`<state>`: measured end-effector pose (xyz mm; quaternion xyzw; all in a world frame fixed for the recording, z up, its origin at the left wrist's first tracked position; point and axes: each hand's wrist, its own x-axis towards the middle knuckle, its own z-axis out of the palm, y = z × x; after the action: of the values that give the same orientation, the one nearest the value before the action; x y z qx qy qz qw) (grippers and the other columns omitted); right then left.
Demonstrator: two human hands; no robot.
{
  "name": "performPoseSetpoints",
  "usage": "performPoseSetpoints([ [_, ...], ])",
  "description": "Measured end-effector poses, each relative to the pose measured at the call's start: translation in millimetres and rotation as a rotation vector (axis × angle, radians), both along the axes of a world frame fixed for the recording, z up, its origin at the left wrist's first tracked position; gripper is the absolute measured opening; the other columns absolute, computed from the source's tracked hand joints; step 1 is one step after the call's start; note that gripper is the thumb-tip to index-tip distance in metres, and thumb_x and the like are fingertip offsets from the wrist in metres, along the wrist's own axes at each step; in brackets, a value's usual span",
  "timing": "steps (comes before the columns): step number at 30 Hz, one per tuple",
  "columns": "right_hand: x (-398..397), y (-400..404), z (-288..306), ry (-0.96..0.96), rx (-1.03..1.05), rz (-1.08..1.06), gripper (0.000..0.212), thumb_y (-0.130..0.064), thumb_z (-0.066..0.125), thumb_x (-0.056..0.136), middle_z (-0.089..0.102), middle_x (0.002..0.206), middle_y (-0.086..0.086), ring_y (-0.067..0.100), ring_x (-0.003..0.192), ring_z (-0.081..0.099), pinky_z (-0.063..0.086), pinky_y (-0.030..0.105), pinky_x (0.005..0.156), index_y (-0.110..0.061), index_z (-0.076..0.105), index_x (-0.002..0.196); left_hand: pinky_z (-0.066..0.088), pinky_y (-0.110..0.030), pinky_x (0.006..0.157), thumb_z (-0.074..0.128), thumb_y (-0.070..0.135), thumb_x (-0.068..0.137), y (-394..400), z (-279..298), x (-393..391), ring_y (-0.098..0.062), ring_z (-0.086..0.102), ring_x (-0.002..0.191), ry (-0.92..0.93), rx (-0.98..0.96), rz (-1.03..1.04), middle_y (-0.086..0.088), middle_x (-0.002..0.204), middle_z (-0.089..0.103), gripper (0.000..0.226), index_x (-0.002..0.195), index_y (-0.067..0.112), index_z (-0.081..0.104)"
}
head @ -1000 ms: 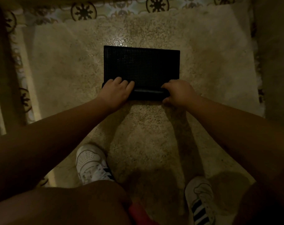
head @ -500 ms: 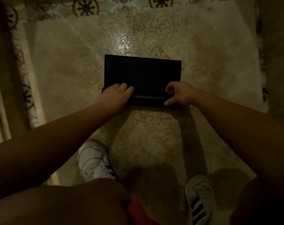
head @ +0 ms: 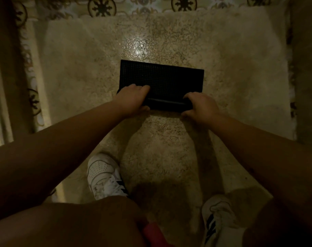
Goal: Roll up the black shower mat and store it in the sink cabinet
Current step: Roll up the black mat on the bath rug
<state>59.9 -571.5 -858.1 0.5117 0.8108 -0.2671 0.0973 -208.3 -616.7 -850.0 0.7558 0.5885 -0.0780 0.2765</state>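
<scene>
speckled stone floor (head: 169,148), patterned tile border (head: 101,8); both hands' grip closed on half-rolled black mat (head: 162,81)

Mat on the floor, partly rolled at its near edge.
The shower mat (head: 162,81) lies flat on the floor (head: 80,68), with the left hand (head: 133,98) and right hand (head: 200,106) on the roll's two ends; two shoes (head: 103,177) stand nearer, patterned tiles (head: 101,8) beyond.

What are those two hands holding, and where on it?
Both grip the black shower mat by its rolled-up near edge: the left hand at the roll's left end, the right hand at its right end.
</scene>
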Motion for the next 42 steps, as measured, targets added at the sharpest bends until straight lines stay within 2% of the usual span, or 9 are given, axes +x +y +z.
performPoseSetpoints([
  [4,-2.6,22.9,7.8,-0.006,-0.188,-0.059,0.054,-0.034,0.084,0.067,0.065,0.112,0.005,0.024,0.101,0.059,0.042,0.028,0.077,-0.022,0.063,0.116,0.043,-0.046,0.086,0.067,0.039,0.081,-4.2,-0.4,-3.6,-0.036,0.044,0.111,0.095,0.106,-0.089,-0.018,0.124,0.048,0.064,0.133,0.012,0.041],
  [14,-10.9,37.9,8.2,-0.053,-0.433,0.013,0.061,-0.033,0.078,0.076,0.057,0.130,0.011,0.026,0.120,0.050,0.036,0.024,0.089,-0.015,0.057,0.131,0.047,-0.040,0.081,0.073,0.038,0.079,-10.7,4.1,-14.5,-0.033,0.055,0.100,-0.102,-0.058,0.090,-0.015,0.110,0.063,0.050,0.116,0.010,0.053],
  [17,-14.2,31.6,11.5,-0.073,-0.289,0.130,0.063,-0.042,0.072,0.079,0.052,0.129,0.016,0.033,0.120,0.044,0.036,0.035,0.097,-0.013,0.055,0.132,0.044,-0.033,0.076,0.074,0.037,0.078,-0.1,5.0,-15.9,-0.030,0.059,0.100,-0.113,-0.115,0.127,-0.013,0.110,0.065,0.047,0.115,0.012,0.057],
  [21,-33.1,9.2,14.9,-0.046,-0.074,0.172,0.086,-0.056,0.075,0.067,0.049,0.130,0.011,0.032,0.116,0.044,0.043,0.045,0.092,-0.019,0.040,0.136,0.050,-0.040,0.090,0.076,0.037,0.078,14.7,5.8,-17.5,-0.029,0.058,0.109,-0.146,-0.238,0.190,-0.011,0.120,0.063,0.055,0.124,0.013,0.059],
  [28,-34.1,-8.6,11.7,-0.142,0.183,0.331,0.075,-0.037,0.077,0.069,0.048,0.123,0.013,0.033,0.108,0.047,0.045,0.044,0.078,-0.018,0.041,0.132,0.040,-0.031,0.090,0.073,0.045,0.079,14.6,-2.7,-20.3,-0.030,0.051,0.120,-0.164,-0.350,0.246,-0.013,0.131,0.056,0.066,0.132,0.011,0.054],
  [31,-33.6,-8.1,10.0,-0.143,0.172,0.319,0.062,-0.014,0.070,0.074,0.050,0.117,0.014,0.033,0.102,0.048,0.048,0.045,0.074,-0.017,0.043,0.130,0.041,-0.038,0.093,0.071,0.046,0.080,2.1,-2.8,-18.1,-0.034,0.047,0.117,-0.128,-0.271,0.208,-0.016,0.125,0.052,0.065,0.131,0.012,0.053],
  [34,-38.2,5.1,10.0,-0.119,0.043,0.293,0.055,-0.022,0.072,0.074,0.052,0.114,0.013,0.032,0.101,0.050,0.050,0.045,0.075,-0.016,0.050,0.124,0.043,-0.041,0.093,0.073,0.040,0.079,-12.5,-1.6,-14.0,-0.036,0.049,0.116,-0.132,-0.117,0.170,-0.019,0.126,0.051,0.072,0.137,0.011,0.042],
  [38,-40.0,24.0,10.0,-0.076,-0.078,0.222,0.067,-0.027,0.080,0.063,0.058,0.115,0.009,0.029,0.101,0.057,0.049,0.035,0.078,-0.019,0.053,0.124,0.048,-0.048,0.084,0.069,0.031,0.082,-25.4,3.0,-12.8,-0.038,0.049,0.109,-0.013,0.119,-0.015,-0.020,0.126,0.047,0.066,0.138,0.016,0.037],
  [42,-35.0,30.4,8.6,0.002,-0.156,0.064,0.086,-0.028,0.085,0.060,0.061,0.120,0.007,0.028,0.101,0.060,0.045,0.029,0.071,-0.022,0.038,0.132,0.044,-0.049,0.083,0.058,0.031,0.088,-34.5,3.0,-9.4,-0.036,0.049,0.110,0.193,0.197,-0.077,-0.017,0.129,0.047,0.057,0.138,0.022,0.033],
])
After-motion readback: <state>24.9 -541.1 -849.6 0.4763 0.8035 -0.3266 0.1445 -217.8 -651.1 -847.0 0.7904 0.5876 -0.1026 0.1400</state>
